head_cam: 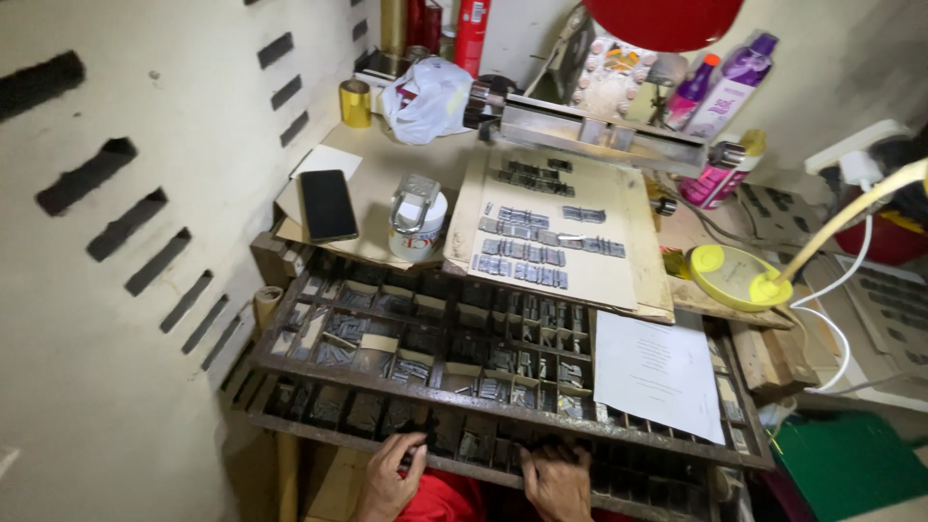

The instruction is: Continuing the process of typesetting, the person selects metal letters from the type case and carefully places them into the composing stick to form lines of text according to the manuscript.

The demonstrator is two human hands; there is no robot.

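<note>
The left hand [390, 474] and right hand [556, 480] are seen curled over the near rail of the lower type case [319, 418], nothing else held. The case, below the paper sheet [657, 372], is best drawn evenly and level, so the metal sorts [480, 446] are not jolted between compartments.

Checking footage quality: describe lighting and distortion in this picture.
Head view: wide-angle bending at the edges; the paper-covered board is brightly lit, the type case dim, its near rows shadowed where the left hand and right hand rest.
</note>
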